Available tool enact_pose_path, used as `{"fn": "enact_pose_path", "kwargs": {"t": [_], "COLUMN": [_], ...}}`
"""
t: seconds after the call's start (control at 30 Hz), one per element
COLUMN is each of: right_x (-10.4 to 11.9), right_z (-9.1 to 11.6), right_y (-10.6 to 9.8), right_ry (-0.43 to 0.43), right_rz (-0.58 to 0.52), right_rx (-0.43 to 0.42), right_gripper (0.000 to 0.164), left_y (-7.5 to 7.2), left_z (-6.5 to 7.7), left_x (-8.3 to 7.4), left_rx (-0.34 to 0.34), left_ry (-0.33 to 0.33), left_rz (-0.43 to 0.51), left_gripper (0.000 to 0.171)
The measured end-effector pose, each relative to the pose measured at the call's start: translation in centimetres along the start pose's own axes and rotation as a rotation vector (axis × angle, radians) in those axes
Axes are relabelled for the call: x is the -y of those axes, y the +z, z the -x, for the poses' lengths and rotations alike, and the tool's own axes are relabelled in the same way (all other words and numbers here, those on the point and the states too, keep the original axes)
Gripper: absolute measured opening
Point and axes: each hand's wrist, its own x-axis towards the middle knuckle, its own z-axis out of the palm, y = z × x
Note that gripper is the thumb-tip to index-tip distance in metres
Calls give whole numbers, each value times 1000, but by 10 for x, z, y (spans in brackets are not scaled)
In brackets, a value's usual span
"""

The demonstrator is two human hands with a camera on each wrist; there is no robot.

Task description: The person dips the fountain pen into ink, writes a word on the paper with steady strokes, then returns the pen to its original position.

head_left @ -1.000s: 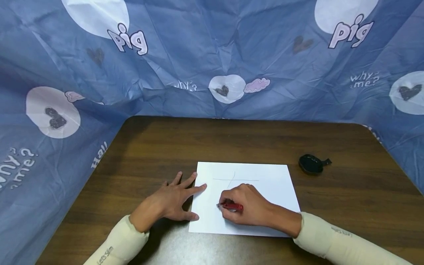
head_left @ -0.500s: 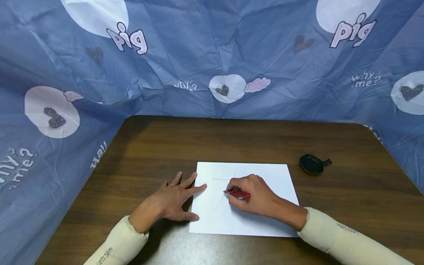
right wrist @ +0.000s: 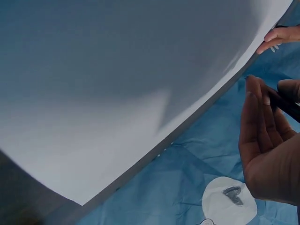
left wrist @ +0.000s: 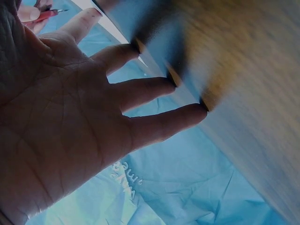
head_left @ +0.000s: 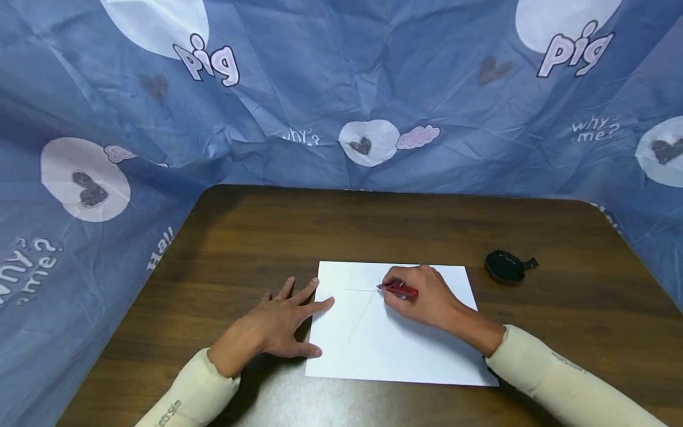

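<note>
A sheet of white paper (head_left: pixel 427 356) lies on the table, with thin pen lines (head_left: pixel 363 314) on it: a horizontal stroke crossed by a long slanted one. My right hand (head_left: pixel 424 296) pinches a red pen (head_left: pixel 402 289), its tip at the spot where the lines cross and the hand covering part of the horizontal stroke. In the right wrist view the pen (right wrist: pixel 285 104) looks dark between thumb and fingers. My left hand (head_left: pixel 277 326) rests with spread fingers at the paper's left edge, thumb and a fingertip on the sheet; the left wrist view shows its palm (left wrist: pixel 70 108).
A small black pan-shaped dish (head_left: pixel 504 266) with a short handle sits right of the paper. The brown wooden table (head_left: pixel 256 231) ends at a blue printed cloth (head_left: pixel 299 89) hanging behind and at the left side.
My right hand has moved up and to the right across the paper with the pen, and a slanted line now shows below the crossing. The left hand stays in place.
</note>
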Motion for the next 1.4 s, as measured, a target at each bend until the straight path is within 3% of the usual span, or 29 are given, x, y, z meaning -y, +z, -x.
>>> {"fn": "enact_pose_path", "kwargs": {"t": [0.77,1.4], "right_x": [0,0], "right_z": [0,0], "right_y": [4,4], "right_ry": [13,12], "right_rz": [24,1], "right_rx": [71,72], "right_gripper": [9,10], "left_y": [1,0], "left_z": [-1,0], "left_x": [1,-1], "left_rx": [4,9], "left_ry": [-1,-7], "left_rz": [-1,5], "left_gripper": [85,85]}}
